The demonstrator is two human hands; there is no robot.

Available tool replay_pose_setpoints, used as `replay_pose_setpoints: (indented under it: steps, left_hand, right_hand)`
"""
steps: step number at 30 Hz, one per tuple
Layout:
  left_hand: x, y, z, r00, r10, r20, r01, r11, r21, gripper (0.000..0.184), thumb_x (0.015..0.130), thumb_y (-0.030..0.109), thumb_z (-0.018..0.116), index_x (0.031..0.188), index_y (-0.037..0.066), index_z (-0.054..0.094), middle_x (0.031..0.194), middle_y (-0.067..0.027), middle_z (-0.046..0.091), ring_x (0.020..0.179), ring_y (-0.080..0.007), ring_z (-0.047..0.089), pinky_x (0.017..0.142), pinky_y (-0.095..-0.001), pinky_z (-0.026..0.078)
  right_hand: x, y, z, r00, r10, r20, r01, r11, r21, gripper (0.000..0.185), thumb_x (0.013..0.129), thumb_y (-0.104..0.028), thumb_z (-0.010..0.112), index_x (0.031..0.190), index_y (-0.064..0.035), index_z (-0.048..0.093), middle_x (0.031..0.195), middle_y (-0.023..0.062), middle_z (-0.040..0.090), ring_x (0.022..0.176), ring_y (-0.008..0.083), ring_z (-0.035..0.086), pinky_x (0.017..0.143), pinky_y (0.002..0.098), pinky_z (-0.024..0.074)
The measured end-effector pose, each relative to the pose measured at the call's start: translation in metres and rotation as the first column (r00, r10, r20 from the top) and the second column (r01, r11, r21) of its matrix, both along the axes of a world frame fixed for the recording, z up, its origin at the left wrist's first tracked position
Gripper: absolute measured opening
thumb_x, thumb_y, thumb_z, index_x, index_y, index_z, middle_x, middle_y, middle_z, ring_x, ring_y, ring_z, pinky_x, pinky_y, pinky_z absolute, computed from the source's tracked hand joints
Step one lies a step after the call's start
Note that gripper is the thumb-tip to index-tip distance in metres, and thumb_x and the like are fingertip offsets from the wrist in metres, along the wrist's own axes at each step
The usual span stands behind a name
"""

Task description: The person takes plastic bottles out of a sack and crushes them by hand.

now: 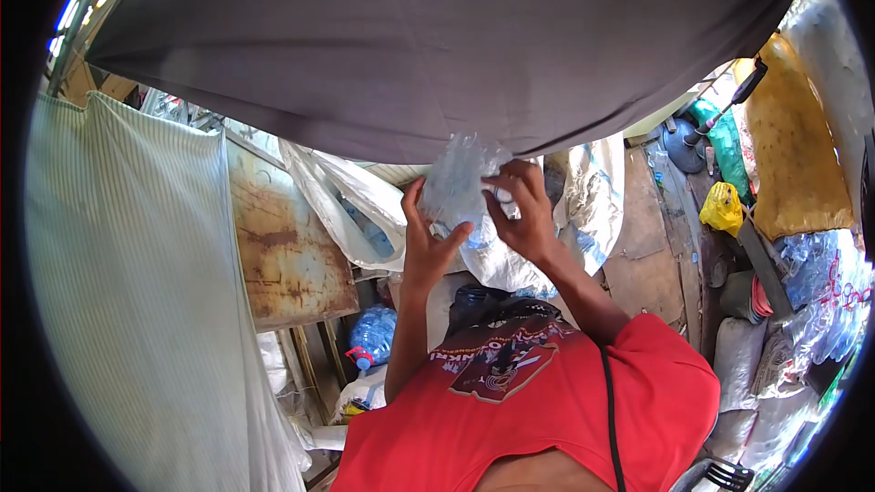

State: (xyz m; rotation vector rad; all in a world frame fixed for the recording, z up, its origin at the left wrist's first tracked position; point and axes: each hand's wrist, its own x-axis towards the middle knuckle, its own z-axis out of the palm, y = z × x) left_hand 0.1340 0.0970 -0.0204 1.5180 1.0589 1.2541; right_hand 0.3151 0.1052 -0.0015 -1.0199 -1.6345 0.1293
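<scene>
A clear, crumpled plastic piece [458, 180] is raised in front of my chest. I cannot make out whether it is a bottle, a cup or a bag. My left hand [428, 244] grips it from the left and below, with the thumb on its lower edge. On the other side, my right hand [526, 216] has its fingers bent against the plastic's right edge. Something small and white shows beside the right fingers, too unclear to name. Below the hands, a white sack [501, 260] sags open.
A dark cloth [437, 46] hangs low overhead. To the left are a striped curtain [137, 292] and a rusty metal sheet [287, 241]. A large blue bottle [372, 335] lies below. On the right stand a yellow bag [723, 208], a brown foam slab [797, 137] and stuffed sacks [738, 360].
</scene>
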Motion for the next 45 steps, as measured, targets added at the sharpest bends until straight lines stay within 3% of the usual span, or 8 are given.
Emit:
replay_pose_setpoints:
  steps: [12, 15, 17, 21, 23, 27, 33, 45]
  left_hand:
    - [-0.027, 0.018, 0.022, 0.874, 0.31, 0.375, -0.347, 0.937, 0.033, 0.071, 0.081, 0.013, 0.073, 0.136, 0.01, 0.028, 0.124, -0.0126, 0.04, 0.11, -0.0221, 0.046, 0.096, -0.0362, 0.04]
    - [-0.038, 0.014, 0.02, 0.918, 0.25, 0.308, -0.292, 0.951, 0.097, 0.074, 0.079, 0.008, 0.074, 0.137, 0.01, 0.028, 0.124, -0.0121, 0.042, 0.112, -0.0221, 0.047, 0.098, -0.0359, 0.039]
    - [-0.042, 0.005, 0.021, 0.94, 0.19, 0.283, -0.225, 0.97, 0.095, 0.076, 0.078, 0.003, 0.074, 0.138, 0.01, 0.028, 0.125, -0.0119, 0.042, 0.114, -0.0221, 0.047, 0.1, -0.0357, 0.039]
    - [-0.052, -0.011, 0.018, 0.957, 0.034, 0.289, -0.033, 0.999, -0.008, 0.081, 0.073, -0.004, 0.075, 0.14, 0.007, 0.03, 0.128, -0.0113, 0.043, 0.119, -0.0217, 0.048, 0.104, -0.0356, 0.039]
    - [-0.061, -0.017, 0.022, 0.96, -0.078, 0.268, 0.099, 0.993, -0.066, 0.083, 0.071, -0.005, 0.075, 0.141, 0.01, 0.032, 0.127, -0.0083, 0.044, 0.119, -0.021, 0.048, 0.103, -0.0357, 0.04]
    - [-0.061, -0.024, 0.032, 0.946, -0.197, 0.259, 0.214, 0.976, -0.039, 0.087, 0.071, -0.008, 0.074, 0.143, 0.008, 0.029, 0.131, -0.0102, 0.044, 0.121, -0.0215, 0.048, 0.104, -0.0344, 0.04]
    - [-0.067, -0.025, 0.027, 0.954, -0.019, 0.299, 0.026, 0.999, -0.018, 0.062, 0.088, -0.006, 0.06, 0.141, 0.004, 0.029, 0.123, -0.0118, 0.049, 0.115, -0.0181, 0.05, 0.099, -0.0317, 0.041]
    - [-0.079, -0.042, -0.005, 0.925, 0.215, 0.315, -0.181, 0.975, -0.131, 0.055, 0.084, 0.001, 0.071, 0.129, 0.006, 0.038, 0.11, -0.0095, 0.053, 0.094, -0.0181, 0.061, 0.075, -0.0327, 0.06]
  right_hand:
    - [-0.027, -0.032, -0.012, 0.953, 0.299, -0.056, -0.303, 0.922, -0.242, 0.029, 0.083, -0.012, 0.07, 0.108, -0.0018, 0.06, 0.086, 0.013, 0.061, 0.083, 0.0263, 0.061, 0.076, 0.0377, 0.0506]
    - [-0.014, -0.032, 0.011, 0.735, 0.13, -0.666, -0.62, 0.528, -0.58, 0.05, 0.089, -0.024, 0.068, 0.129, -0.0031, 0.047, 0.085, 0.0126, 0.061, 0.063, 0.0191, 0.061, 0.061, 0.0305, 0.0517]
    - [0.002, -0.02, 0.021, 0.814, 0.05, -0.579, -0.541, 0.427, -0.725, 0.061, 0.092, -0.035, 0.065, 0.139, -0.0074, 0.037, 0.078, 0.0091, 0.06, 0.046, 0.0135, 0.052, 0.051, 0.0268, 0.0459]
    - [0.022, 0.005, 0.021, 0.947, 0.277, -0.161, -0.313, 0.696, -0.646, 0.063, 0.088, -0.046, 0.066, 0.135, -0.0075, 0.048, 0.083, 0.0071, 0.06, 0.068, 0.0136, 0.054, 0.064, 0.0297, 0.0438]
    - [0.032, 0.022, 0.009, 0.605, 0.431, -0.67, -0.792, 0.414, -0.449, 0.083, 0.082, -0.06, 0.064, 0.139, -0.0042, 0.044, 0.114, 0.0121, 0.056, 0.105, 0.0194, 0.052, 0.085, 0.0347, 0.046]
    - [0.009, 0.018, 0.039, 0.725, 0.597, -0.345, -0.614, 0.331, -0.717, 0.089, 0.079, -0.051, 0.074, 0.144, -0.0025, 0.037, 0.138, 0.0191, 0.048, 0.129, 0.0307, 0.046, 0.1, 0.0407, 0.0442]
    - [-0.033, 0.003, 0.034, 0.853, 0.522, 0.007, -0.404, 0.67, -0.623, 0.066, 0.075, -0.035, 0.082, 0.122, 0.0032, 0.057, 0.122, 0.0217, 0.059, 0.116, 0.0357, 0.056, 0.099, 0.0406, 0.0446]
    - [-0.075, -0.022, 0.006, 0.925, 0.324, -0.199, -0.368, 0.636, -0.679, 0.029, 0.079, -0.006, 0.073, 0.106, -0.0008, 0.063, 0.091, 0.0185, 0.068, 0.079, 0.0345, 0.068, 0.069, 0.0372, 0.0534]
